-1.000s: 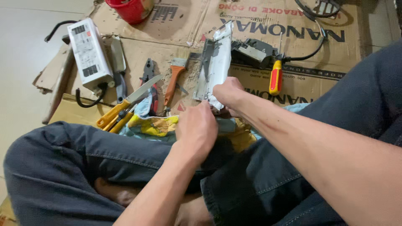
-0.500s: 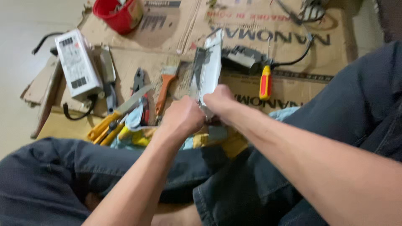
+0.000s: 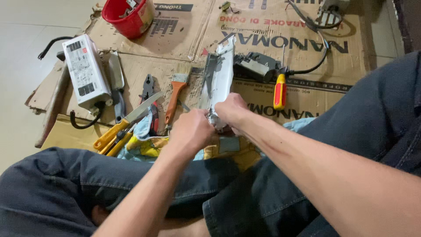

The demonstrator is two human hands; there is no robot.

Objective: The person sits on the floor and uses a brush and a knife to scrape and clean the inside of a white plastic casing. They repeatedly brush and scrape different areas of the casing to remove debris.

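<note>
**Over the lap: both hands on a metal housing**

Above the cardboard sheet (image 3: 263, 39) on the floor, the left hand (image 3: 190, 129) and right hand (image 3: 232, 112) clamp the near end of a long grey metal housing (image 3: 219, 79), tilted upward. Disassembly seems underway; a firm, steady grip matters. A red-and-yellow screwdriver (image 3: 279, 91) lies just beside.

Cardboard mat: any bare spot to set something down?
Bare cardboard lies between the red bucket and the white metal housing; more right of the screwdriver. Crowded left of the brush: pliers, knife, white driver box.
</note>
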